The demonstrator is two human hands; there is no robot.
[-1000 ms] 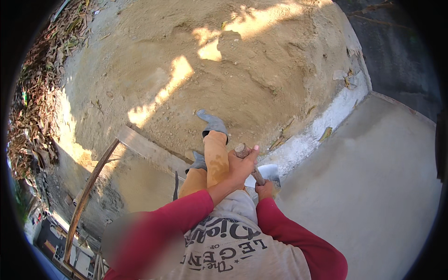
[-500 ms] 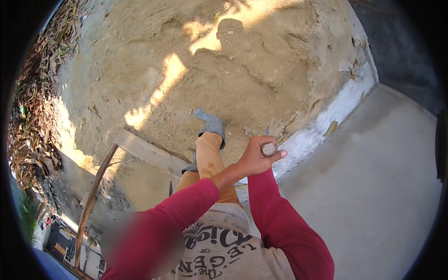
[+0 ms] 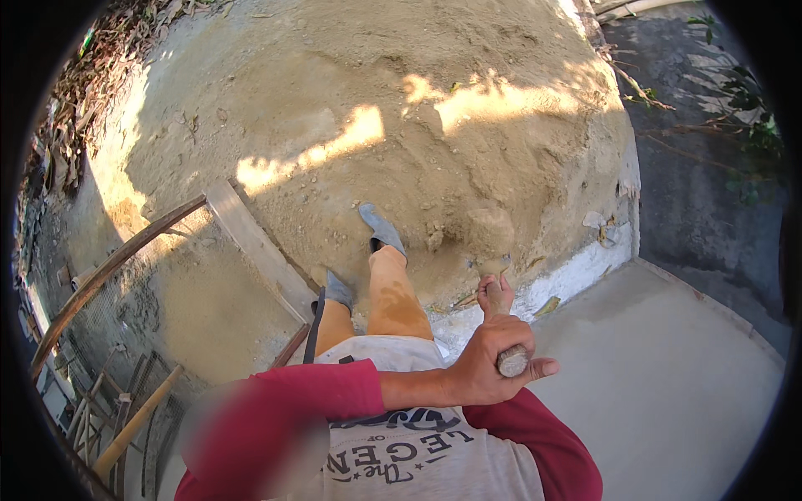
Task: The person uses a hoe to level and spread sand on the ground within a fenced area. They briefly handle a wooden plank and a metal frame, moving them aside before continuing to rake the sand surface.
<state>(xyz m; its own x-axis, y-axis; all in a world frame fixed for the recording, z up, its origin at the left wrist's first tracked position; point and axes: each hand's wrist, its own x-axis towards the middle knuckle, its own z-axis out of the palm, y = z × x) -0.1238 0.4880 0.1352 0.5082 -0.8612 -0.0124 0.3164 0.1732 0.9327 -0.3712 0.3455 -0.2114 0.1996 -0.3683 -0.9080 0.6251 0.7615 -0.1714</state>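
Note:
My left hand (image 3: 491,361) is wrapped round the top of a wooden shovel handle (image 3: 513,361), whose round butt end points up at me. Lower on the same handle my right hand (image 3: 496,296) is closed, partly hidden behind the left one. Beyond it the shovel blade (image 3: 493,265) shows only in part, low against loose sand (image 3: 489,225) that covers some of it. My left forearm crosses in front of my body to reach the handle.
My grey boots (image 3: 383,227) stand on sandy ground. A whitish ledge (image 3: 585,271) borders a smooth concrete slab (image 3: 643,334) at right. Left lie a wooden board (image 3: 251,242) and a mesh screen with a curved wooden frame (image 3: 117,263). Dry leaves (image 3: 83,92) lie far left.
The view has shifted, and both hands sit lower in it. My right hand and part of the blade, hidden before, now show beyond the left hand. The grip on the shovel stays.

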